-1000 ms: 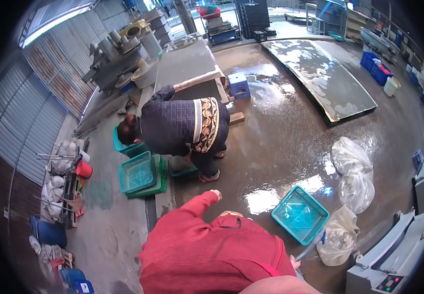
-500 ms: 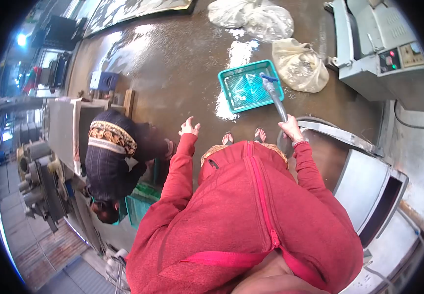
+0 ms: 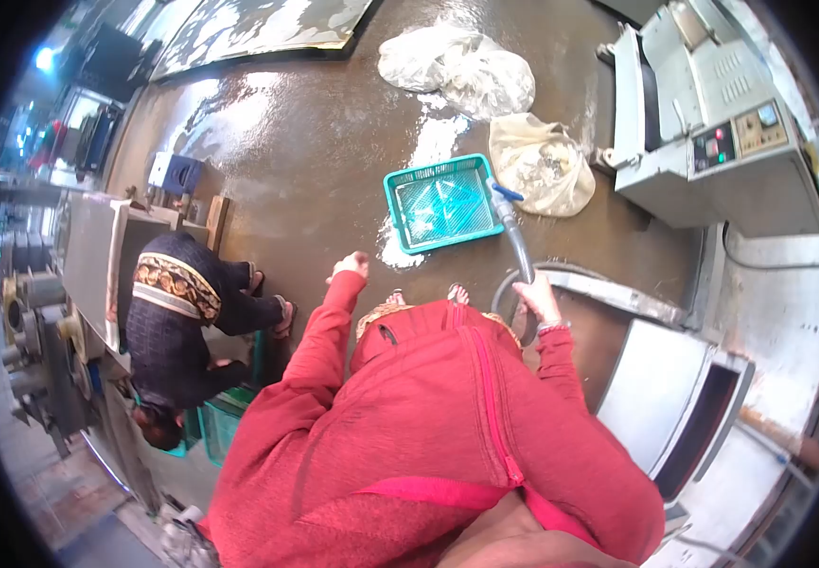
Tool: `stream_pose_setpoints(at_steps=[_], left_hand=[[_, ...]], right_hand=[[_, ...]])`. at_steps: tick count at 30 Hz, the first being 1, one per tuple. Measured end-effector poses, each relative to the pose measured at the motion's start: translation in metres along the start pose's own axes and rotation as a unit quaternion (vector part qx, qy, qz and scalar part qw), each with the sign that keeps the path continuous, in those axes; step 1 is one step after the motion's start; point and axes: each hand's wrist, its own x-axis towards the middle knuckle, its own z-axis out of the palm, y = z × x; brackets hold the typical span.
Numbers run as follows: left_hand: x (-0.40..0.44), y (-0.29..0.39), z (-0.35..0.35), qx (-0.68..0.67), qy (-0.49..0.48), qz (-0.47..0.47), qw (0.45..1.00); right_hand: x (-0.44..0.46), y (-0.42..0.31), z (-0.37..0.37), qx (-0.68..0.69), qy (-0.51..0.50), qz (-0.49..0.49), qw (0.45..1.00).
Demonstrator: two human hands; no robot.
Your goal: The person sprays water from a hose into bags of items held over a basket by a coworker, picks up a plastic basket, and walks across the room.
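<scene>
My right hand (image 3: 538, 299) is closed around a grey hose (image 3: 517, 248), which has a blue-handled valve (image 3: 505, 193) at its far end. That end reaches the right edge of a shallow turquoise plastic basket (image 3: 415, 249) on the wet floor. White streaks of water or light show through the basket's mesh. My left hand (image 3: 349, 266) hangs in the air below and left of the basket, holding nothing, its fingers loosely bent and partly apart.
Pale filled sacks (image 3: 542, 166) lie beyond the basket. At right stand a grey machine with a control panel (image 3: 739, 142) and a white metal cabinet (image 3: 660, 398). A co-worker (image 3: 177, 293) in dark clothes bends over green crates (image 3: 225, 426) at left. The brown floor (image 3: 315, 142) is wet.
The view has shifted, so the basket, sacks and machines sit lower and farther left. The valve has moved from over the basket's inside to its right edge. My left hand's fingers are more bent.
</scene>
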Motion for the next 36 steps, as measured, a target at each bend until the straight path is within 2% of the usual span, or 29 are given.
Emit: stream_pose_setpoints(at_steps=[2, 4, 5, 6, 7, 8, 9, 11, 12, 14, 17, 18, 21, 24, 28, 31, 36], left_hand=[[-0.002, -0.029, 0.021, 0.024, -0.015, -0.057, 0.998], [-0.01, -0.073, 0.049, 0.018, -0.006, 0.033, 0.999], [-0.008, -0.098, 0.074, 0.081, 0.006, 0.086, 0.993], [-0.02, -0.117, 0.092, 0.046, 0.053, 0.087, 0.994], [-0.014, -0.136, 0.115, 0.065, -0.064, 0.017, 0.996], [-0.055, -0.105, 0.081, 0.057, -0.086, -0.027, 0.994], [-0.032, -0.146, 0.138, 0.223, -0.203, -0.006, 0.953], [-0.071, -0.133, 0.129, 0.248, -0.269, -0.046, 0.93], [-0.074, -0.149, 0.15, 0.225, -0.274, -0.064, 0.933], [-0.064, -0.181, 0.197, 0.083, -0.236, -0.112, 0.962], [-0.061, -0.197, 0.216, -0.031, -0.212, -0.116, 0.97], [-0.039, -0.224, 0.25, -0.17, -0.185, -0.177, 0.952], [-0.02, -0.217, 0.216, -0.26, -0.193, -0.219, 0.92], [-0.018, -0.184, 0.143, -0.246, -0.145, -0.187, 0.94], [0.031, -0.207, 0.126, -0.201, -0.129, -0.158, 0.958], [0.034, -0.19, 0.081, -0.142, -0.145, -0.153, 0.967], [0.073, -0.213, 0.083, -0.14, -0.144, -0.131, 0.971]], right_hand=[[0.001, 0.002, -0.003, 0.003, -0.004, 0.011, 1.0], [0.002, 0.008, -0.008, -0.011, -0.027, 0.01, 1.0], [0.005, 0.011, -0.013, -0.024, -0.043, -0.01, 0.999], [0.004, 0.013, -0.016, -0.006, -0.044, -0.029, 0.999], [0.004, 0.009, -0.017, -0.03, -0.027, -0.048, 0.998], [0.012, 0.022, -0.021, -0.06, -0.035, -0.053, 0.996], [0.008, 0.012, -0.022, -0.063, -0.04, -0.016, 0.997], [0.007, 0.003, -0.023, -0.06, -0.074, -0.003, 0.995], [0.011, 0.006, -0.024, -0.062, -0.082, 0.001, 0.995], [0.014, 0.004, -0.019, -0.048, -0.094, 0.013, 0.994], [0.014, -0.007, -0.015, -0.055, -0.106, 0.018, 0.993], [0.017, -0.006, -0.013, -0.06, -0.108, 0.009, 0.992], [0.015, -0.019, -0.004, -0.065, -0.106, 0.006, 0.992], [0.012, -0.031, 0.007, -0.072, -0.087, 0.02, 0.993], [0.015, -0.032, 0.019, -0.068, -0.064, 0.012, 0.996], [0.012, -0.036, 0.029, -0.046, -0.043, 0.015, 0.998], [0.01, -0.037, 0.044, -0.038, 0.003, 0.006, 0.999]])
